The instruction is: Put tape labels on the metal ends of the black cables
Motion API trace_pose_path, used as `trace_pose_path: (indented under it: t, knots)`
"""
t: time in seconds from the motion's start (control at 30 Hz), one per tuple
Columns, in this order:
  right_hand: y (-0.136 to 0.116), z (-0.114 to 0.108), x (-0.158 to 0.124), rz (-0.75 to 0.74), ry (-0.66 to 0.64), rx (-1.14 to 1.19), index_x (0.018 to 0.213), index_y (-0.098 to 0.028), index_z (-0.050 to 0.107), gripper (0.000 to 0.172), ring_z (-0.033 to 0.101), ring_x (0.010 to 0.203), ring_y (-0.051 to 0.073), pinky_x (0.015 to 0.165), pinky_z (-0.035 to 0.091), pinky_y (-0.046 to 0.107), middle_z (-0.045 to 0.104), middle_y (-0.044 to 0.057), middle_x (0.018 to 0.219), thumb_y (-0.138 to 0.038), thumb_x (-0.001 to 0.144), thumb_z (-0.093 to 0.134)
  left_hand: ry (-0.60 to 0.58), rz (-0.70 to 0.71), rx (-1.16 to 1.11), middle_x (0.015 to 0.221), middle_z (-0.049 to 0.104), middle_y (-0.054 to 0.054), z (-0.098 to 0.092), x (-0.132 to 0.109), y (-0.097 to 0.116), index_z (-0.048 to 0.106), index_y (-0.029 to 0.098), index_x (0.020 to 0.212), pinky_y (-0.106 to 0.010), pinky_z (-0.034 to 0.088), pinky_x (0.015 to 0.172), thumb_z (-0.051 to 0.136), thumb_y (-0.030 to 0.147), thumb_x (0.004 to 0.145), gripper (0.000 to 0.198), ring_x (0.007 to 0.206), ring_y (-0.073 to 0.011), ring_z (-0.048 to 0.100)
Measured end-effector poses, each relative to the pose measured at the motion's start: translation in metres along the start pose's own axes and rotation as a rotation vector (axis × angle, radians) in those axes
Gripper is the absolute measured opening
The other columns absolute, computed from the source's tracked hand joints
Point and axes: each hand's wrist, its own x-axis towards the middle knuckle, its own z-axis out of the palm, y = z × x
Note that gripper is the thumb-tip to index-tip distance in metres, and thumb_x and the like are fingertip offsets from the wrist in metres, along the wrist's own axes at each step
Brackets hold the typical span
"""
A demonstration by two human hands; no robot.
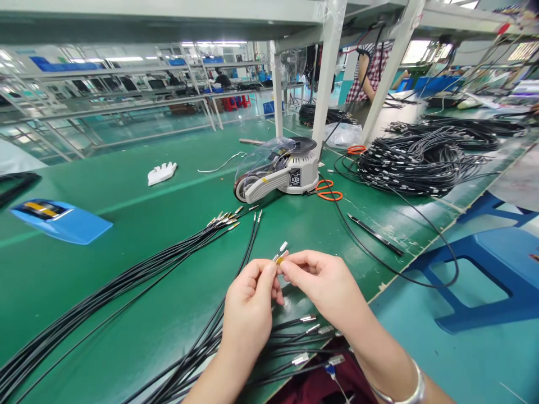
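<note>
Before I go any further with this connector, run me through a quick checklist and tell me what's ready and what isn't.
1. Connector held: ok. The left hand pinches the small metal connector, and the right hand pinches right beside it.
2. Yellow strip lying flat: cannot tell. Fingertips cover much of it.
3. Tape machine upright on the green table: ok.
4. Orange-handled scissors closed: cannot tell. Their blades don't show clearly.
5. Loose black cable kept on the table: not ok. It loops past the right edge, by the blue stool.
</note>
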Motion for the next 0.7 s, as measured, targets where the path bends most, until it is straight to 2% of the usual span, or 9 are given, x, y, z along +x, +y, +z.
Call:
trace_pose_path:
  t: [0.23, 0.4, 0.53, 0.7]
  knots:
    - [0.005, 0.006, -0.001, 0.076, -0.002, 0.220, 0.086, -0.012, 0.069, 0.029, 0.065, 0.062, 0.015, 0.060, 0.054, 0.026, 0.070, 0.005, 0.072, -0.035, 0.070, 0.070, 0.019, 0.024, -0.003, 0.054, 0.050, 0.004, 0.002, -0.003, 0.004, 0.055, 0.016, 0.065, -0.020, 0.041, 0.048, 0.053, 0.034, 0.082, 0.025, 0.047, -0.0085, 0.048]
    - [0.006, 0.009, -0.003, 0.048, 0.025, 0.299, 0.102, -0.013, 0.061, 0.044, 0.063, 0.060, 0.013, 0.058, 0.053, 0.026, 0.067, 0.001, 0.069, -0.033, 0.066, 0.075, 0.028, 0.006, -0.017, 0.054, 0.050, 0.004, 0.001, -0.002, 0.004, 0.054, 0.016, 0.065, -0.019, 0.041, 0.048, 0.053, 0.034, 0.082, 0.025, 0.047, -0.0083, 0.048]
    - [0.003, 0.011, -0.005, 0.011, 0.023, 0.311, 0.092, -0.015, 0.057, 0.036, 0.062, 0.054, 0.011, 0.054, 0.052, 0.025, 0.065, 0.000, 0.071, -0.034, 0.067, 0.075, 0.022, 0.010, -0.013, 0.053, 0.051, 0.004, 0.001, -0.001, 0.004, 0.055, 0.015, 0.067, -0.019, 0.040, 0.050, 0.054, 0.033, 0.083, 0.024, 0.049, -0.0080, 0.048]
    - [0.001, 0.016, -0.006, 0.006, 0.007, 0.283, 0.075, -0.016, 0.060, 0.021, 0.061, 0.053, 0.011, 0.054, 0.051, 0.024, 0.065, -0.001, 0.062, -0.036, 0.076, 0.066, 0.031, -0.024, -0.062, 0.053, 0.049, 0.005, 0.001, -0.001, 0.005, 0.054, 0.016, 0.067, -0.019, 0.040, 0.049, 0.054, 0.035, 0.082, 0.025, 0.046, -0.0073, 0.048]
